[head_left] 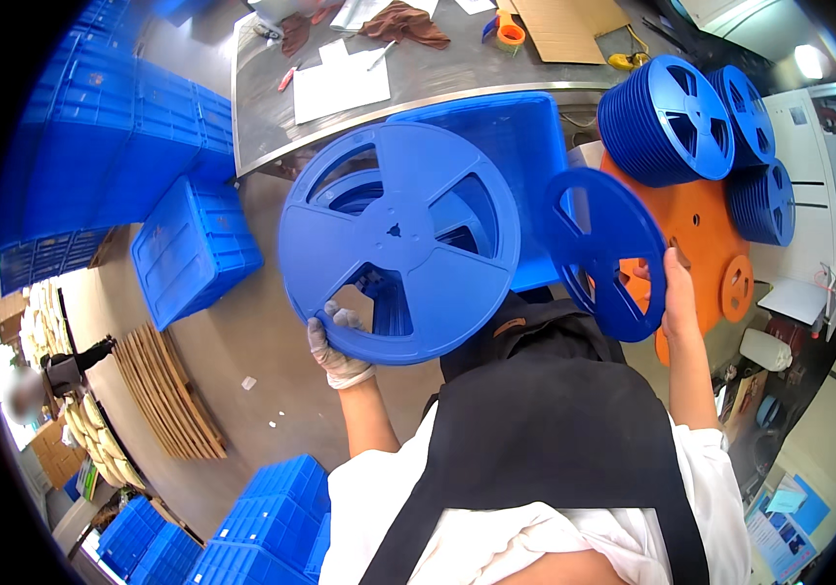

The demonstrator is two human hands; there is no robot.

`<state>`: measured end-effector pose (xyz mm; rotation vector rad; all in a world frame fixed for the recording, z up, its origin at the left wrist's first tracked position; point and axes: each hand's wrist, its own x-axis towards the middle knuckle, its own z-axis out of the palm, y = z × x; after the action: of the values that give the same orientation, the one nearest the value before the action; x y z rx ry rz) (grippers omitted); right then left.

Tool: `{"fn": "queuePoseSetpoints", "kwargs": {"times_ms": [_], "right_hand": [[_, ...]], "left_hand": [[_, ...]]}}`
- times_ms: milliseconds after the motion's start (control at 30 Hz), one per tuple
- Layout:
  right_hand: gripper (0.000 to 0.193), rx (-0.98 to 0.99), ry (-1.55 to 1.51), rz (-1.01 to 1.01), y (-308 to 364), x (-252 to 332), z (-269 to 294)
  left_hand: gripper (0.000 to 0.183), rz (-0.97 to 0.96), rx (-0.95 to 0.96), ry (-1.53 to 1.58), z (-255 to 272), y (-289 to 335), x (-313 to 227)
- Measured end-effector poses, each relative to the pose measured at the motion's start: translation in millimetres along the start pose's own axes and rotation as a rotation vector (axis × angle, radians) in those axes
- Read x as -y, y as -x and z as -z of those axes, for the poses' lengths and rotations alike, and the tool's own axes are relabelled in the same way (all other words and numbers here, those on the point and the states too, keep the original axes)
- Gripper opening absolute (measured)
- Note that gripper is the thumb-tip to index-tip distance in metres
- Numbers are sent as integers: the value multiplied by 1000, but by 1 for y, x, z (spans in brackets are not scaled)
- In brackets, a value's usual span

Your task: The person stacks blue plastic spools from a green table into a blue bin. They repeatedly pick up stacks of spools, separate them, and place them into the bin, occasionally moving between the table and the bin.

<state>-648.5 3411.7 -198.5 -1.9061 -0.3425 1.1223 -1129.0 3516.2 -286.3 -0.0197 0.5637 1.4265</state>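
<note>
Left hand (338,353), gloved, half-closed round the rim of a large blue disc (416,244); right hand (676,297) grips a tilted blue disc (601,252), reel stack (644,127) beyond that hand.

Workshop, stacked blue crates (106,127), steel-edged workbench (264,109)

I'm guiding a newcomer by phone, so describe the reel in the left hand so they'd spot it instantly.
Find the grey table across the top, then the blue bin below it. In front of that bin, the left hand holds a blue reel by its lower-left rim. It faces the camera almost flat-on, whereas the reel in the right hand is angled sideways.
</note>
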Motion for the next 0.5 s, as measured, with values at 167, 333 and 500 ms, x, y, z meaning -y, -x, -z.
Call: {"fn": "queuePoseSetpoints", "kwargs": {"times_ms": [167,333,500], "right_hand": [[54,-74,-419,80,11,28,8],[52,-67,-718,78,-1,16,45],[29,-51,-894,9,17,22,43]], "left_hand": [[32,89,-41,0,7,-3,-3],[41,104,-37,59,-23,9,11],[45,6,73,-563,-11,1,13]]}}
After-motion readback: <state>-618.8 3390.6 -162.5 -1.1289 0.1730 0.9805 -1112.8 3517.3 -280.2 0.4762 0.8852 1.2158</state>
